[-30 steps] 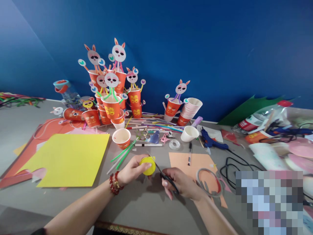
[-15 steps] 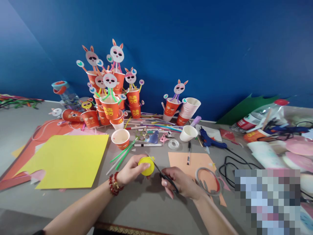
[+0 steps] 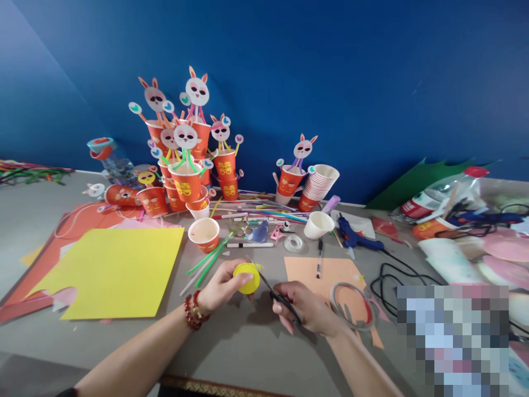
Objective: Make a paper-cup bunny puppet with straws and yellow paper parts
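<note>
Between thumb and fingers, my left hand (image 3: pixel 225 285) pinches a round yellow paper disc (image 3: pixel 250 282) above the grey table. My right hand (image 3: pixel 303 306) is closed around the black handles of a pair of scissors (image 3: pixel 285 306). Their blades point up and left, lying along the right edge of the disc. A small yellow scrap (image 3: pixel 258 266) shows at the disc's upper right. Left of my left hand lie green and white pipe cleaners (image 3: pixel 210 259). To the right of the scissors is an orange paper sheet (image 3: pixel 301 269).
A large yellow sheet (image 3: pixel 124 275) lies at left. Rabbit-faced red paper cups (image 3: pixel 185 179) stand behind it. A white cup (image 3: pixel 319 226), clear tape roll (image 3: pixel 293 243), blue glue gun (image 3: pixel 359 238) with black cord and grey tape ring (image 3: pixel 334 303) are at right. A plastic bottle (image 3: pixel 438 194) lies farther right.
The yellow disc has tilted and shifted very slightly up in my left hand. My right hand and the scissors are almost unmoved.
</note>
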The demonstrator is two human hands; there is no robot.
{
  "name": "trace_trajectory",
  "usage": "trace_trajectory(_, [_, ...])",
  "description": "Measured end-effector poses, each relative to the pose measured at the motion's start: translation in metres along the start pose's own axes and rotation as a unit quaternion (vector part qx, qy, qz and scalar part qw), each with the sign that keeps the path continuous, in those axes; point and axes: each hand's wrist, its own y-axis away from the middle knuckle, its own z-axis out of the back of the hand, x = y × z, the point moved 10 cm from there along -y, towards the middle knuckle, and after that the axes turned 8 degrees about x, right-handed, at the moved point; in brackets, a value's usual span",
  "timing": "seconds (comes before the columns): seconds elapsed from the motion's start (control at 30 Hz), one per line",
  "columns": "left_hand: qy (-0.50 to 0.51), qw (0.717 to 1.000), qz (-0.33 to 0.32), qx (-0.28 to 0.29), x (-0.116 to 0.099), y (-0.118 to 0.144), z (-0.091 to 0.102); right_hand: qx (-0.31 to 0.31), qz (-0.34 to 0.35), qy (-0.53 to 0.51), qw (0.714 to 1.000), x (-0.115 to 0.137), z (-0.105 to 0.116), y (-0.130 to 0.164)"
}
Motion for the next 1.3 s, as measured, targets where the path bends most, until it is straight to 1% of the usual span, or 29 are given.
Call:
trace_trajectory(0.13, [0.026, 1.000, -0.002, -0.011, 0.002, 0.000, 0.002, -0.002, 0.001, 0.003, 1.000, 0.000, 0.000, 0.000])
trace_trajectory(0.27, [0.023, 1.000, -0.012, -0.010, 0.000, -0.001, 0.002, -0.005, -0.002, 0.003, 1.000, 0.002, -0.002, -0.001])
trace_trajectory(0.53, [-0.020, 0.999, -0.029, 0.021, -0.008, -0.001, -0.003, 0.003, -0.009, -0.004, 1.000, 0.002, -0.002, 0.000])
trace_trajectory(0.77, [-0.010, 0.999, 0.000, 0.045, -0.002, -0.001, -0.009, 0.021, -0.018, -0.007, 1.000, 0.002, -0.006, -0.001])
trace_trajectory(0.9, [0.014, 0.999, 0.008, 0.038, 0.002, -0.001, -0.008, 0.013, -0.016, 0.001, 1.000, 0.002, -0.004, -0.001])
trace_trajectory(1.03, [0.025, 0.999, 0.000, 0.041, 0.002, -0.001, -0.007, 0.003, -0.008, 0.015, 1.000, 0.002, -0.002, 0.000])
trace_trajectory(1.3, [0.010, 1.000, 0.002, 0.021, 0.002, 0.000, -0.004, 0.000, 0.006, 0.014, 1.000, -0.001, -0.002, 0.000])
